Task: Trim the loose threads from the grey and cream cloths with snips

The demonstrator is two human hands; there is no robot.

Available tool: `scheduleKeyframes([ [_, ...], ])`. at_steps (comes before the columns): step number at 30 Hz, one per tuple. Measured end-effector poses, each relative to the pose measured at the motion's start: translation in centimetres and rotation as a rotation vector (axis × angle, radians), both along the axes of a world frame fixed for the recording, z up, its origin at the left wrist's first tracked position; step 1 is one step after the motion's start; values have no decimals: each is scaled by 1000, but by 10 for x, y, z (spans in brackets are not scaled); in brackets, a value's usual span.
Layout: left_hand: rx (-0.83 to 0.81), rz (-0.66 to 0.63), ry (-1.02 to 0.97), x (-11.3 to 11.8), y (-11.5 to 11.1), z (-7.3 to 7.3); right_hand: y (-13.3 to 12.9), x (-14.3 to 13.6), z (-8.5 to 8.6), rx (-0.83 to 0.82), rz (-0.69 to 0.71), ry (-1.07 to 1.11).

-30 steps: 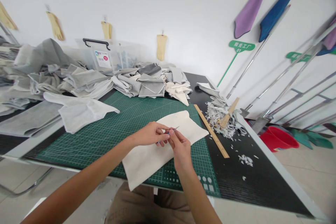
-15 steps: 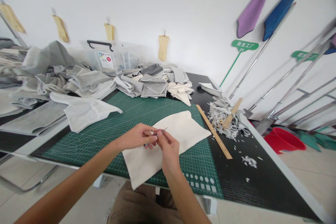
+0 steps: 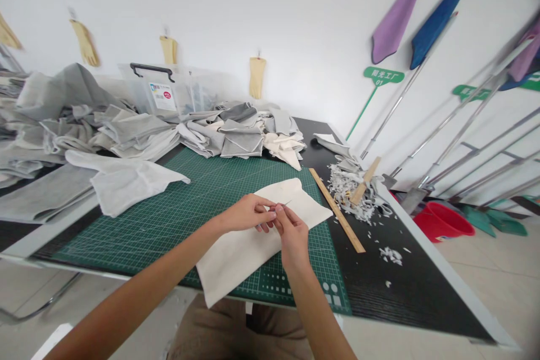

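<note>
- A black table (image 3: 413,287) with a pale edge runs across the view, its far side near a white wall.
- A green cutting mat (image 3: 139,236), printed with a white grid, lies flat on the table.
- A large heap of grey cloths (image 3: 63,93) fills the left end.
- A clear plastic box (image 3: 143,90) with a black handle stands behind the cloths, close to the wall.
- A smaller pile of grey and cream cloths (image 3: 242,138) sits at the mat's far edge.
- A cream cloth (image 3: 236,261) lies spread on the mat beneath both hands, one corner at the table's near edge.
- A red bucket (image 3: 442,222) is on the floor beyond the right edge.
- A wooden strip (image 3: 337,211) lies aslant along the mat's right side.
- Small pale scraps (image 3: 352,194) are heaped just right of it.
- The left hand (image 3: 248,214) has its fingers bent, thumb and forefinger at the tool; whether they grip it, I cannot tell.
- The right hand (image 3: 292,236) pinches the tool between thumb and forefinger.
- The thin tool (image 3: 288,202) is above the cream cloth, its fine tip jutting past the fingertips.
</note>
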State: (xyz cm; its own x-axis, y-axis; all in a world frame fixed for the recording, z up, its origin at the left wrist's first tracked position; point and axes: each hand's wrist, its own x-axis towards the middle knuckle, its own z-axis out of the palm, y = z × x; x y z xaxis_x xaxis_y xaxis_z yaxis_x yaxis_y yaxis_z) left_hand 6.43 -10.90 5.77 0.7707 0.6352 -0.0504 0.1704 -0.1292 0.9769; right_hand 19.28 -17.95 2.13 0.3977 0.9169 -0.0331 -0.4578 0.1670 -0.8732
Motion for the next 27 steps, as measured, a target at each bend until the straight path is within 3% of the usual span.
scheduleKeyframes([
  [5,-9,-44,-27,-1,-14,-3,-18,0,-1,-30,-10,6],
  [9,-3,-30,15,-17,-25,-2,-29,-15,-3,-77,-44,55],
  [12,20,-12,46,-32,-29,0,-31,-29,-3,-52,34,53],
  [21,-3,95,63,-67,-22,-10,-12,-58,-5,-8,163,62],
  [27,-5,132,51,-62,-8,-9,5,-54,0,-21,140,84],
])
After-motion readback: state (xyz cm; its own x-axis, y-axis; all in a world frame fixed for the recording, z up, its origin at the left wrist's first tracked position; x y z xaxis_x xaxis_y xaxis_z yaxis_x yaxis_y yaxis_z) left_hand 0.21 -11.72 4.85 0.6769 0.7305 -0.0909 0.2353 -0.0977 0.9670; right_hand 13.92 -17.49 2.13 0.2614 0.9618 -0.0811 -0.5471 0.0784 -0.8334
